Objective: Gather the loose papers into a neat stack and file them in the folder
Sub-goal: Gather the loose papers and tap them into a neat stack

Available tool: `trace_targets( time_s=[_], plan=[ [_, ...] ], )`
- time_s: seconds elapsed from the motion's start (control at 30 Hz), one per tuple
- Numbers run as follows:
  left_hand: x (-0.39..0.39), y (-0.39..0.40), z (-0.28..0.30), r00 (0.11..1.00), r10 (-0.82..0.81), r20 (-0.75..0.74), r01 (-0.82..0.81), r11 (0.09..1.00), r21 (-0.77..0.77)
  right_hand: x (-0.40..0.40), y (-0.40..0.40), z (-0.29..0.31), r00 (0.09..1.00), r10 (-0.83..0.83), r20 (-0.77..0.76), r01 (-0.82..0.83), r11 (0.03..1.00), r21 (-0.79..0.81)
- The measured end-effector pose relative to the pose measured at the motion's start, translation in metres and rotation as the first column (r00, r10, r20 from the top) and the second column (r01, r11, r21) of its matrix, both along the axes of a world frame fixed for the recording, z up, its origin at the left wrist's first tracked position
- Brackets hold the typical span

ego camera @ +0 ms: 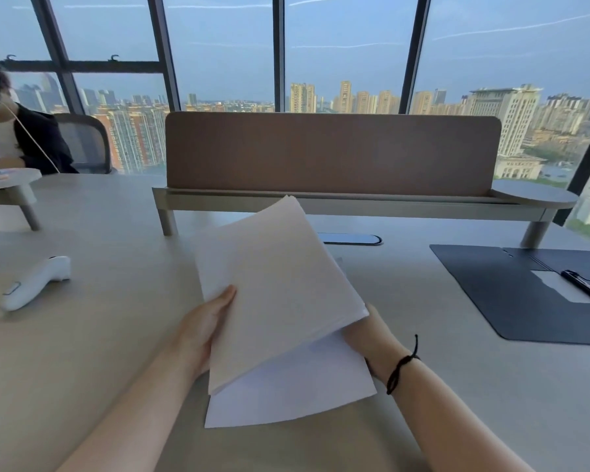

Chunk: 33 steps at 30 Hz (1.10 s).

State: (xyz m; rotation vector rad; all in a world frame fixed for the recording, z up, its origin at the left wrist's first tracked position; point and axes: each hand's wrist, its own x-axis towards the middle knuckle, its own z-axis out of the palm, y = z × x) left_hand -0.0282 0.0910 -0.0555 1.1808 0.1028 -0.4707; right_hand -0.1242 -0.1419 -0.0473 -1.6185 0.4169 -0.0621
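A bundle of white papers (276, 291) is lifted off the beige table, tilted, its far corner pointing toward the divider. My left hand (206, 321) grips its left edge, thumb on top. My right hand (361, 332), a black cord on the wrist, holds the lower right corner from beneath, mostly hidden by the sheets. One sheet (297, 386) hangs lower and out of line with the others. The dark folder (511, 294) lies open on the table to the right, a black clip (584, 284) and a white paper scrap on its inside.
A brown divider on a raised shelf (331, 199) crosses the desk behind the papers. A white handheld device (34, 282) lies at the left. A cable slot (351, 239) sits under the shelf. A seated person (17, 137) is at the far left.
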Motion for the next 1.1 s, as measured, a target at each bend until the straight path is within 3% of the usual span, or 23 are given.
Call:
trace_targets(
  time_s=[0.13,0.23,0.3,0.33,0.43,0.6,0.7,0.8,0.97,1.03,1.1],
  plan=[
    [-0.001,-0.001,0.0,0.997,-0.07,0.025,0.069,0.997,0.04,-0.004,0.002,0.0,1.0,0.006,-0.024,-0.002,0.98,0.2],
    [-0.001,-0.004,-0.003,0.971,0.041,0.237,-0.093,0.973,0.212,-0.009,-0.003,-0.001,0.996,0.069,0.058,-0.078,0.983,0.165],
    [-0.004,-0.006,-0.003,0.907,0.032,0.419,-0.199,0.911,0.362,-0.019,-0.002,0.003,0.99,0.049,0.132,-0.05,0.999,0.003],
    [-0.008,-0.008,-0.002,0.885,0.012,0.465,-0.215,0.897,0.387,-0.023,-0.004,0.004,0.988,0.028,0.151,-0.028,1.0,-0.001],
    [-0.016,-0.01,0.0,0.881,0.004,0.473,-0.19,0.918,0.347,-0.032,-0.008,0.006,0.984,-0.052,0.171,0.023,0.986,0.165],
    [-0.029,-0.008,0.002,0.941,0.046,0.336,-0.134,0.961,0.243,-0.042,-0.006,0.009,0.984,-0.128,0.121,0.082,0.941,0.329],
    [-0.042,-0.01,0.007,0.9,0.015,0.435,-0.161,0.94,0.301,-0.049,-0.004,0.019,0.985,-0.153,0.08,0.104,0.893,0.438],
    [-0.052,-0.012,0.027,0.792,-0.018,0.61,-0.215,0.927,0.307,-0.055,-0.001,0.034,0.974,-0.131,0.187,0.06,0.936,0.347],
    [-0.072,-0.027,0.093,0.517,0.039,0.855,-0.305,0.942,0.142,-0.061,-0.003,0.087,0.877,-0.159,0.454,0.091,0.982,0.168],
    [-0.074,-0.029,0.116,0.474,0.088,0.876,-0.296,0.953,0.064,-0.067,-0.004,0.107,0.829,-0.127,0.544,0.069,0.99,0.126],
    [-0.077,-0.029,0.124,0.549,0.129,0.826,-0.234,0.972,0.004,-0.074,-0.007,0.114,0.809,-0.104,0.578,0.052,0.993,0.105]
  ],
)
